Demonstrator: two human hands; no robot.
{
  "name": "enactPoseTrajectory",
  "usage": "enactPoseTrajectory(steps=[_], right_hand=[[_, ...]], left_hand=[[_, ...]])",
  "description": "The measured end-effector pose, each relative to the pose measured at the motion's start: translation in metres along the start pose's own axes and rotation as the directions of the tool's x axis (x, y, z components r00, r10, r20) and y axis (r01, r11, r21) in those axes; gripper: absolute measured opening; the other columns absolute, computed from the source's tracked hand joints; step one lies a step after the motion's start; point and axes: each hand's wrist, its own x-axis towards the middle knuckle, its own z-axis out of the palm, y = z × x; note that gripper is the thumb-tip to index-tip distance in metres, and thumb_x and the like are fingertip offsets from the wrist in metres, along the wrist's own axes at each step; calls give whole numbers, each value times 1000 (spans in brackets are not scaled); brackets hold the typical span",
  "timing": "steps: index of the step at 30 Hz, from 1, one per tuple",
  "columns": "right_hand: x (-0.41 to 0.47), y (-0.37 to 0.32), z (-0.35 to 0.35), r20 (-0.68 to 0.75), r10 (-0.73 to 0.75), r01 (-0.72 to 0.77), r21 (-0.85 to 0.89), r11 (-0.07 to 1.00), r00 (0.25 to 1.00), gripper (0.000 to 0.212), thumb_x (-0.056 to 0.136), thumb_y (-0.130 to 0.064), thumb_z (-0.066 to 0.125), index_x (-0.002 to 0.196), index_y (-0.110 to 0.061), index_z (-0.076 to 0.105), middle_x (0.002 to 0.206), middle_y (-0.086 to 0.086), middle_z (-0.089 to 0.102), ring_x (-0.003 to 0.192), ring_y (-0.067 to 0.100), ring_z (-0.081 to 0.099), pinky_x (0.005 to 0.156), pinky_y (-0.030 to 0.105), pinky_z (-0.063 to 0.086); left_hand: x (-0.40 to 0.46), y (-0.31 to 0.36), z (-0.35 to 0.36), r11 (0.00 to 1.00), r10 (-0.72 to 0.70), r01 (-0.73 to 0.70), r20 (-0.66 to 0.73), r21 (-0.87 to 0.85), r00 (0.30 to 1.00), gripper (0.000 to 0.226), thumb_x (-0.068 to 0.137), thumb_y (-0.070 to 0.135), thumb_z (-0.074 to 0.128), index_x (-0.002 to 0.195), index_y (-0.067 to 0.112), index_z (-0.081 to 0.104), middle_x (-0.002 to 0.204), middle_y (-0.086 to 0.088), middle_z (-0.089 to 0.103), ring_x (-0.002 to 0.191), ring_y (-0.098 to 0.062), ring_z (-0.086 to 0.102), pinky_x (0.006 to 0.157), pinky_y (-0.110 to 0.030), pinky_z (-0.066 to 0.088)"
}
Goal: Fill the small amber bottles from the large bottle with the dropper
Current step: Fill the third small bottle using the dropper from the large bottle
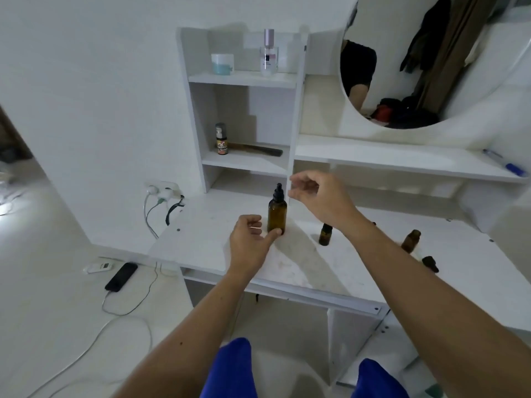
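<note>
The large amber bottle (277, 215) stands upright on the white desk (207, 239), its black dropper cap (279, 192) screwed on top. My left hand (250, 242) sits at the bottle's base, thumb touching its lower edge, fingers loosely curled. My right hand (319, 196) hovers just right of the dropper cap, fingers apart, holding nothing. A small amber bottle with a black cap (325, 234) stands to the right, partly behind my right forearm. Another small amber bottle (410, 240) stands uncapped farther right, with a loose black cap (430, 263) lying near it.
A white shelf unit (244, 79) rises behind the desk with a perfume bottle (269, 53), a jar (222, 63), a small pump bottle (221, 139) and a comb. A round mirror (431, 61) hangs right. A phone (121, 276) and cables lie on the floor left.
</note>
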Motion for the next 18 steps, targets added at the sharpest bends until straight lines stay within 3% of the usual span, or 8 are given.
enactPoseTrajectory(steps=[2, 5, 12, 18], right_hand=[[8, -5, 7, 26, 14, -15, 11, 1000, 1000, 29, 92, -23, 80, 121, -20, 73, 111, -5, 74, 103, 9, 70, 93, 20, 56], [15, -7, 16, 44, 18, -18, -15, 1000, 999, 24, 95, -20, 77, 118, -19, 74, 106, -9, 73, 95, 1, 68, 82, 9, 52], [23, -4, 29, 22, 14, -13, -60, 998, 1000, 19, 95, -16, 76, 113, -14, 78, 104, -2, 77, 97, 14, 71, 93, 26, 58], [27, -3, 34, -12, 14, -15, -86, 996, 1000, 5, 94, -15, 76, 98, -15, 79, 94, -5, 74, 86, 9, 67, 81, 19, 53]], left_hand=[[7, 0, 3, 1000, 7, -8, 42, 25, 999, 72, 75, 36, 92, 134, 16, 55, 128, 1, 62, 108, -16, 63, 93, -30, 57], [13, 1, 12, 998, 18, -24, 113, 52, 993, 83, 78, 40, 89, 145, 16, 48, 140, 1, 57, 122, -16, 58, 105, -34, 51], [17, -3, 13, 998, 50, -54, 105, 36, 993, 51, 86, 14, 82, 133, 13, 60, 117, 4, 68, 107, -12, 65, 94, -20, 51], [18, -4, 14, 997, 58, -62, 98, 39, 994, 49, 88, 14, 81, 133, 13, 61, 115, 6, 67, 101, -7, 62, 80, -2, 44]])
